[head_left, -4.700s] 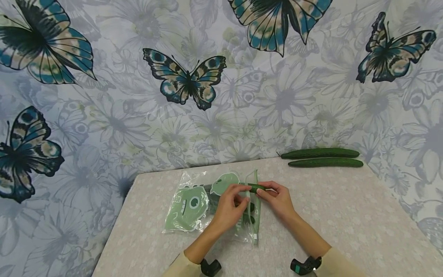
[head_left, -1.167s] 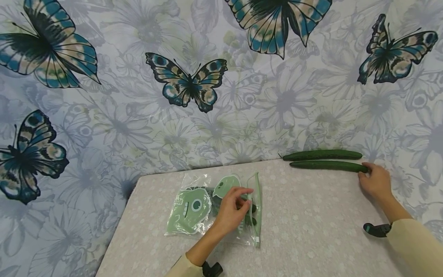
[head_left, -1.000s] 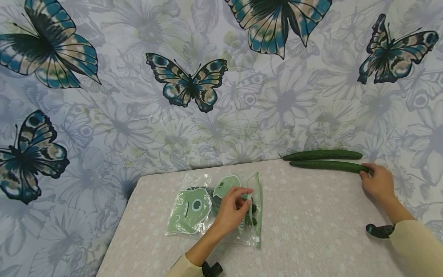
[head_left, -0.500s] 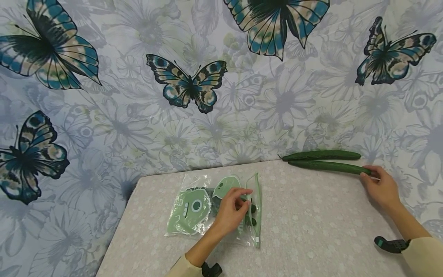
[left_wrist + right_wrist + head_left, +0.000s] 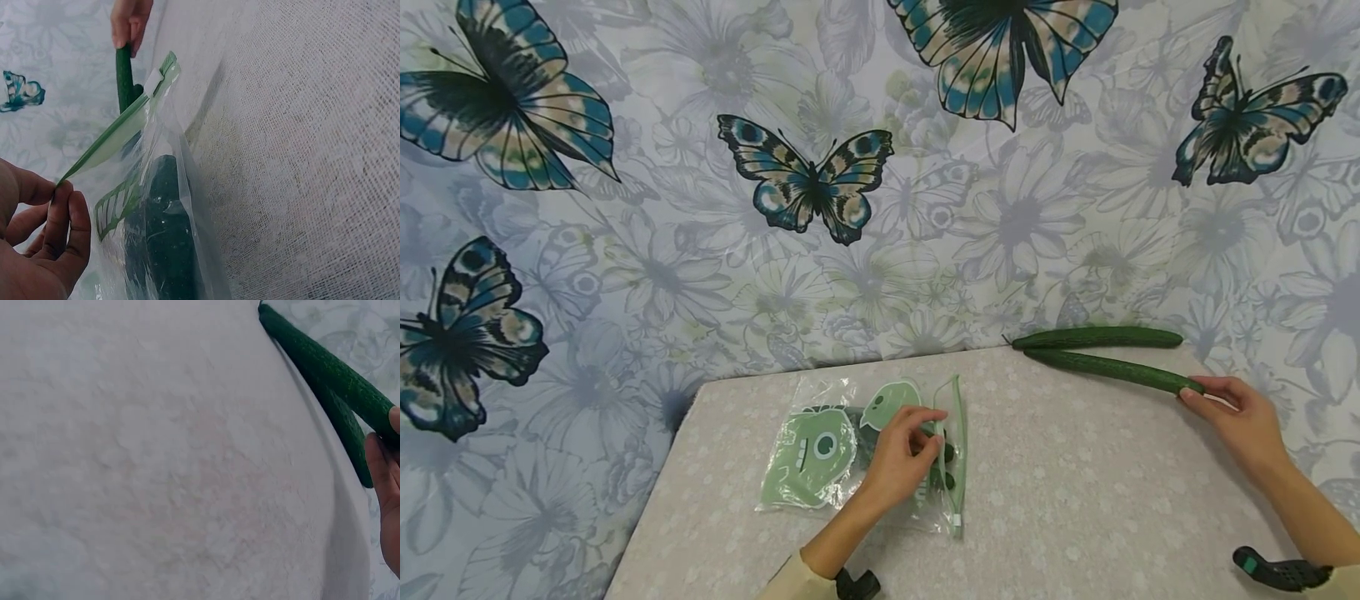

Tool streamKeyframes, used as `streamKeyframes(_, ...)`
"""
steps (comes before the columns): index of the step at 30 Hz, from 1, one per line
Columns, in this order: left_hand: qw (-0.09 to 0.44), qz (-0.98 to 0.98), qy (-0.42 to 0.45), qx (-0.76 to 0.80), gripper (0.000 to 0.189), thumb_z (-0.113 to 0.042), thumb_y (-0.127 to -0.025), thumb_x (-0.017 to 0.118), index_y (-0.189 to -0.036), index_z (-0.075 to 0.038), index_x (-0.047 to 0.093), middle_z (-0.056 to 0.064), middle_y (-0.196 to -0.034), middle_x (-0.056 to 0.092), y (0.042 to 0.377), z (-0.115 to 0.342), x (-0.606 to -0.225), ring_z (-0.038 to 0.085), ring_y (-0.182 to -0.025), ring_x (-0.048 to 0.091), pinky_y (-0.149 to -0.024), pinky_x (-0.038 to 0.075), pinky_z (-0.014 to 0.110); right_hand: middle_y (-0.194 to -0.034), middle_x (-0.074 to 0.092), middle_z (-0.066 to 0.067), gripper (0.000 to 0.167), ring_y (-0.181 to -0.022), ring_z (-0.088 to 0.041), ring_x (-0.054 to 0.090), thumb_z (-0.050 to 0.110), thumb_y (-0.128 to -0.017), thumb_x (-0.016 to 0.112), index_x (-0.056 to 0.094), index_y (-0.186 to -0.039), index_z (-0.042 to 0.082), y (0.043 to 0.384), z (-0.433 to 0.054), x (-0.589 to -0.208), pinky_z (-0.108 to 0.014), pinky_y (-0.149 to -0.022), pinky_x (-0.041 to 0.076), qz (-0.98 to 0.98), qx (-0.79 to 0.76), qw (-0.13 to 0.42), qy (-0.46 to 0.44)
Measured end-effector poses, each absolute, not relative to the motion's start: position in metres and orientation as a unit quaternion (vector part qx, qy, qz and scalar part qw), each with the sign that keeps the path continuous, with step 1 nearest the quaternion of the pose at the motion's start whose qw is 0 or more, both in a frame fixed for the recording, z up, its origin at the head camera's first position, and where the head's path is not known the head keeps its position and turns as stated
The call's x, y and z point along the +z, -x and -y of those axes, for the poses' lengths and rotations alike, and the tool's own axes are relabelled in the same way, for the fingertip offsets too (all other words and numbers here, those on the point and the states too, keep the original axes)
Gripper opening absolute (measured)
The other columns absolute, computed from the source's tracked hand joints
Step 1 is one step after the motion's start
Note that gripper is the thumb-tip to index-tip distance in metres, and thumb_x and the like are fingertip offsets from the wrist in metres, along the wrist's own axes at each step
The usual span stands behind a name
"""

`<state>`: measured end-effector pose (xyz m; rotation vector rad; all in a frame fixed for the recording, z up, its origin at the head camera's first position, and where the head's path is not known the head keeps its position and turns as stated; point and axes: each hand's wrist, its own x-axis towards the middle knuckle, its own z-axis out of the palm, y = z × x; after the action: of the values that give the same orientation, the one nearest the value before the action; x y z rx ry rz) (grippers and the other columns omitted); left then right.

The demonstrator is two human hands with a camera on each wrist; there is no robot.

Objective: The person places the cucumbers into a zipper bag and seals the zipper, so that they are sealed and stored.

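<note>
The right hand (image 5: 1243, 421) pinches the right end of one cucumber (image 5: 1112, 368), at the back right of the surface (image 5: 1075, 483); the left end is just beside a second cucumber (image 5: 1097, 337). The left hand (image 5: 898, 458) pinches the green edge (image 5: 115, 130) of a clear bag (image 5: 816, 462), which lies on the surface with dark cucumbers (image 5: 167, 234) inside.

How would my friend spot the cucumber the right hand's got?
Find the pale table, then its far right part. There, the nearer green cucumber slants away from the farther cucumber. Only the nearer one has its end pinched by the right hand.
</note>
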<state>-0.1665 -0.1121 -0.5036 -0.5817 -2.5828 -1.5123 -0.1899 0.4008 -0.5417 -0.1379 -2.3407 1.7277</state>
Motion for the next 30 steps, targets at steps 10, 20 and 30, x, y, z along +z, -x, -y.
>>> streamKeyframes(10, 0.046, 0.845, 0.190, -0.498, 0.035, -0.007, -0.100, 0.070, -0.134, -0.013, 0.074, 0.002, -0.128, 0.067, 0.166, 0.111, -0.504, 0.003, -0.077, 0.063, -0.073, 0.057, 0.020, -0.110, 0.078, 0.008, 0.023, -0.086, -0.011, 0.083, -0.010, -0.095, 0.074, 0.077, -0.113, 0.004, 0.175, -0.374, -0.526, -0.022, -0.079, 0.065, 0.589, 0.798, 0.123, 0.030)
streamKeyframes(20, 0.044, 0.844, 0.187, -0.501, 0.036, -0.006, -0.100, 0.070, -0.134, -0.017, 0.074, 0.001, -0.128, 0.068, 0.166, 0.111, -0.504, 0.004, -0.077, 0.063, -0.074, 0.057, 0.020, -0.107, 0.082, -0.006, 0.030, -0.087, -0.026, 0.084, -0.026, -0.095, 0.059, 0.077, -0.106, -0.005, 0.168, -0.364, -0.521, -0.034, -0.080, 0.065, 0.471, 0.873, 0.125, -0.010)
streamKeyframes(30, 0.041, 0.844, 0.183, -0.502, 0.036, -0.006, -0.100, 0.070, -0.133, -0.020, 0.074, 0.001, -0.128, 0.067, 0.164, 0.111, -0.504, 0.004, -0.077, 0.063, -0.074, 0.058, 0.020, -0.110, 0.082, -0.008, 0.031, -0.092, -0.027, 0.084, -0.024, -0.098, 0.055, 0.077, -0.109, -0.004, 0.157, -0.355, -0.517, -0.036, -0.084, 0.065, 0.458, 0.884, 0.087, -0.031)
